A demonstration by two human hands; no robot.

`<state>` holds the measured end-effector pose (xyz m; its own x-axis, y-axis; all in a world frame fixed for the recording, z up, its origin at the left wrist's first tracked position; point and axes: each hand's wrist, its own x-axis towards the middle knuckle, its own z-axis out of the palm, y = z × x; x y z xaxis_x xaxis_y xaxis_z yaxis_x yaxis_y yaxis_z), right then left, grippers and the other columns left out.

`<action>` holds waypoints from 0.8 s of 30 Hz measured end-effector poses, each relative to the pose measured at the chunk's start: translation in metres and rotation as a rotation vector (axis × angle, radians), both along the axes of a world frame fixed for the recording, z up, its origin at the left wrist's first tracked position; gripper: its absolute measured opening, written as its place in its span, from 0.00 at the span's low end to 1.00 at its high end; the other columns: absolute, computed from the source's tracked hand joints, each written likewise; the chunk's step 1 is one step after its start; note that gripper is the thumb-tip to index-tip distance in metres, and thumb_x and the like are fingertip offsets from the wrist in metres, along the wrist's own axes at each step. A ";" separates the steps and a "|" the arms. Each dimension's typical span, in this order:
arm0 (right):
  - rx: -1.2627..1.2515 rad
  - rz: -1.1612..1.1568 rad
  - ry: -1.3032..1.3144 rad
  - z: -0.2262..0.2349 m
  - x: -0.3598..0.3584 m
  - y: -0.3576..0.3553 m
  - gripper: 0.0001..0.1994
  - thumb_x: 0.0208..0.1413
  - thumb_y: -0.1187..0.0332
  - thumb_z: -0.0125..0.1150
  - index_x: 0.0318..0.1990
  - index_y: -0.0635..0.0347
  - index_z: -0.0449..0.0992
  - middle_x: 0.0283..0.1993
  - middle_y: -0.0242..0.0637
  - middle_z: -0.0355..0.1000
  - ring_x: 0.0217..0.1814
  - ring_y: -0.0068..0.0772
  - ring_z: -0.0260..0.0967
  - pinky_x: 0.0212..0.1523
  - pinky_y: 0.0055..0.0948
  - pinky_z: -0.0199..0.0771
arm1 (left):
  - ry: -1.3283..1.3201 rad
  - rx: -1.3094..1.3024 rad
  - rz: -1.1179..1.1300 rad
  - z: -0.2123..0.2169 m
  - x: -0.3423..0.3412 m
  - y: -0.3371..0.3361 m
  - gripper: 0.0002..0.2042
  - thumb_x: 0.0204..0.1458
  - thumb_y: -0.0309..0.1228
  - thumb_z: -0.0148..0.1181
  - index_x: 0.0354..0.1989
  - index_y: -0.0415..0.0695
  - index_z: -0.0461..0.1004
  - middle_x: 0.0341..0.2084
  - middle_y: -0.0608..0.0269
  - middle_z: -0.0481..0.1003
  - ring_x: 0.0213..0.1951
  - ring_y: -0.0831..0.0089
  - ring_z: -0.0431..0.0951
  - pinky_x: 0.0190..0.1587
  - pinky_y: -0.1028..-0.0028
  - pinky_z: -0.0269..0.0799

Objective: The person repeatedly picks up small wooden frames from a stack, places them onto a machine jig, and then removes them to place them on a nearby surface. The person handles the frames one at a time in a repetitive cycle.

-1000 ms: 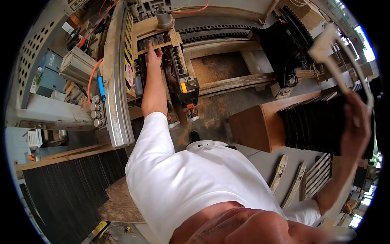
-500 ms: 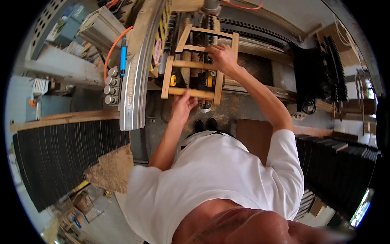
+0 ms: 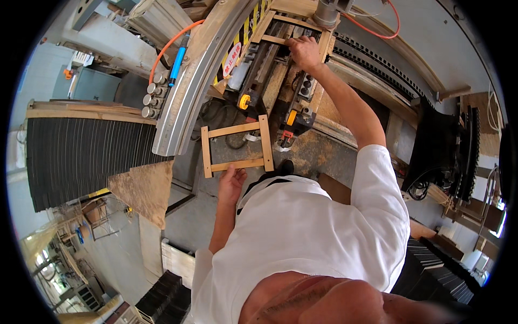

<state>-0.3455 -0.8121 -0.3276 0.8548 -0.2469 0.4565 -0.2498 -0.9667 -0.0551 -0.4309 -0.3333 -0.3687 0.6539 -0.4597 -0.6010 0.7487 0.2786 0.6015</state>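
Note:
My left hand (image 3: 231, 184) is closed on the near rail of a wooden frame (image 3: 237, 164), made of two side pieces joined by two crossbars. This frame hangs clear of the machine, above the floor to the left of my feet. My right hand (image 3: 305, 52) reaches forward and grips the near bar of a second wooden frame (image 3: 273, 39), which sits at the far end of the machine's two rails. The fingertips of that hand are partly hidden behind the bar. Beneath and nearer lie the machine's rails, carrying a yellow knob (image 3: 244, 101) and another yellow part (image 3: 291, 117).
A long metal beam (image 3: 183, 108) runs along the left, with a blue pen-like tool (image 3: 176, 67) and an orange hose (image 3: 162, 53) on it. Dark stacked panels (image 3: 86, 156) stand farther left. Black ribbed machine parts (image 3: 440, 146) are at the right; sawdust covers the floor (image 3: 318, 148).
The nearer frame has come off the machine's rails, toward me and to the left, in my left hand. My right hand has stayed on the far frame. The view has turned leftward.

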 end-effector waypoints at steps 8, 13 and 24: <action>-0.024 0.015 0.036 0.003 0.008 -0.017 0.15 0.47 0.73 0.56 0.45 0.46 0.76 0.35 0.36 0.77 0.47 0.37 0.71 0.47 0.38 0.61 | 0.001 0.114 0.135 -0.031 -0.006 0.006 0.10 0.55 0.39 0.61 0.40 0.47 0.72 0.34 0.66 0.76 0.39 0.71 0.76 0.45 0.69 0.73; -0.016 0.072 -0.048 0.001 0.006 -0.022 0.12 0.51 0.70 0.56 0.44 0.44 0.76 0.32 0.35 0.76 0.45 0.37 0.71 0.45 0.38 0.61 | -0.003 0.151 0.181 -0.049 -0.011 0.009 0.12 0.54 0.38 0.62 0.41 0.45 0.71 0.36 0.64 0.75 0.40 0.69 0.76 0.46 0.66 0.73; -0.009 0.089 -0.001 0.006 0.005 -0.020 0.12 0.50 0.70 0.57 0.44 0.46 0.75 0.39 0.35 0.78 0.46 0.38 0.70 0.47 0.39 0.61 | -0.182 0.247 0.277 -0.031 -0.023 0.048 0.13 0.54 0.35 0.63 0.43 0.42 0.72 0.37 0.61 0.76 0.39 0.67 0.77 0.48 0.64 0.75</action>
